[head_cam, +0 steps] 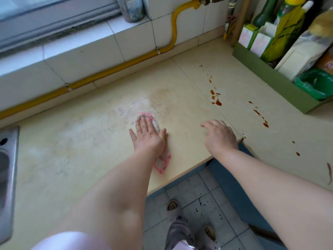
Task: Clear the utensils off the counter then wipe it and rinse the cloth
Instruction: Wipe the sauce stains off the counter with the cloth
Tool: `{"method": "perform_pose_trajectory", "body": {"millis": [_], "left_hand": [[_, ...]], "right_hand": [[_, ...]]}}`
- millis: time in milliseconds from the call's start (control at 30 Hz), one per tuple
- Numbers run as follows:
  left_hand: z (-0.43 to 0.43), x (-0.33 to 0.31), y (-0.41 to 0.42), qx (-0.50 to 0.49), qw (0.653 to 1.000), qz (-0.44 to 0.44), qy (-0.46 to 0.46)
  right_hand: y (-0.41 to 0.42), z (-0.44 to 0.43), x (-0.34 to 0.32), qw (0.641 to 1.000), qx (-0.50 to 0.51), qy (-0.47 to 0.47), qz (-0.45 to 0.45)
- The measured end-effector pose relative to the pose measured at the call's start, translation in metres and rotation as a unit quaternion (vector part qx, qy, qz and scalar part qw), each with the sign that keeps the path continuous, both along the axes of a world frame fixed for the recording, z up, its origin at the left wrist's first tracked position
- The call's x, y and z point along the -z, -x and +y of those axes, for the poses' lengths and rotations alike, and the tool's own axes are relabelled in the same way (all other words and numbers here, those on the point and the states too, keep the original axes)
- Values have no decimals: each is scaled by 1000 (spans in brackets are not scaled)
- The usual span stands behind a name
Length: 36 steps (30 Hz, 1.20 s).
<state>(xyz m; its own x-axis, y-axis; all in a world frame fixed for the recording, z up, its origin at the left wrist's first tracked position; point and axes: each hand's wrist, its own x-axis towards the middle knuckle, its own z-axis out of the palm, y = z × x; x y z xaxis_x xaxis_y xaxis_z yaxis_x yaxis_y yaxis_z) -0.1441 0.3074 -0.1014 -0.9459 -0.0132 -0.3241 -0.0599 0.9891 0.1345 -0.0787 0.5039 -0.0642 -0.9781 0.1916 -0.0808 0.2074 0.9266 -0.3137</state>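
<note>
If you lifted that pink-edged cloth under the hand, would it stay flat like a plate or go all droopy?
Probably droopy: the cloth lies thin and flat under the left hand, following the counter. It likely slides easily when pushed, since the counter beside it looks wet and smeared. It seems light, though dampness may add some weight.
</note>
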Motion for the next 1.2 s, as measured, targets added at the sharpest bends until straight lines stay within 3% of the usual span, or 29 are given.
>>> {"method": "perform_pose_trajectory", "body": {"millis": [200,300,400,533,667,833,1200], "left_hand": [[55,-4,37,33,995,-21,-92],[52,-10,48,32,980,49,-188],[13,-17,70,-25,983,123,-135],[-25,-15,99,8,994,104,-35],[-13,-9,116,73,992,94,-42],[9,-7,134,100,991,80,-34],[72,-14,216,124,990,56,-23]], "right_hand": [[17,-3,0,1000,-8,5,-10],[31,-14,5,999,-30,4,-12],[53,-36,12,996,-83,13,-1],[76,-74,28,979,-195,-15,-54],[96,-83,39,980,-165,-61,-92],[136,-43,31,984,-93,-47,-142],[227,17,39,982,-81,-52,-160]]}}
